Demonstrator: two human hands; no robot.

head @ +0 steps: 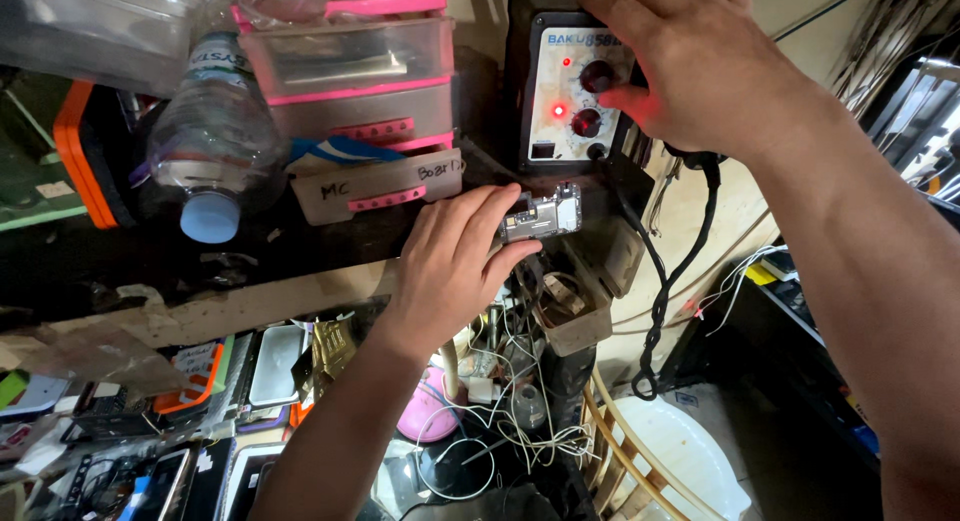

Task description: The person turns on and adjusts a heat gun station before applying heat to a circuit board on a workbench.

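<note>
The left hand (450,266) holds a small circuit board (542,219) by its edge, pinched between thumb and fingertips. The board sits at the front lip of a dark shelf (300,243), just below a black box with dials, a heat station (560,91). The right hand (690,66) is up on that box. Its fingers are spread and loose, and the thumb rests beside the lower dial (586,122). It grips nothing that can be seen. A small red light (558,111) glows on the box front.

A thick black cord (680,271) hangs down from the box on the right. To the left on the shelf stand little pink drawers (350,71) and a clear water bottle (215,131) lying on its side with its blue cap toward us. Below, thin white wires (500,421) lie in a tangle, and phone cases are stacked at the lower left.

The grip on the board is thin, so it could slip and drop into the wires below. A dial turned too far could make too much heat for the board. The bottle lies close to electric things, and a leak there would be bad.
</note>
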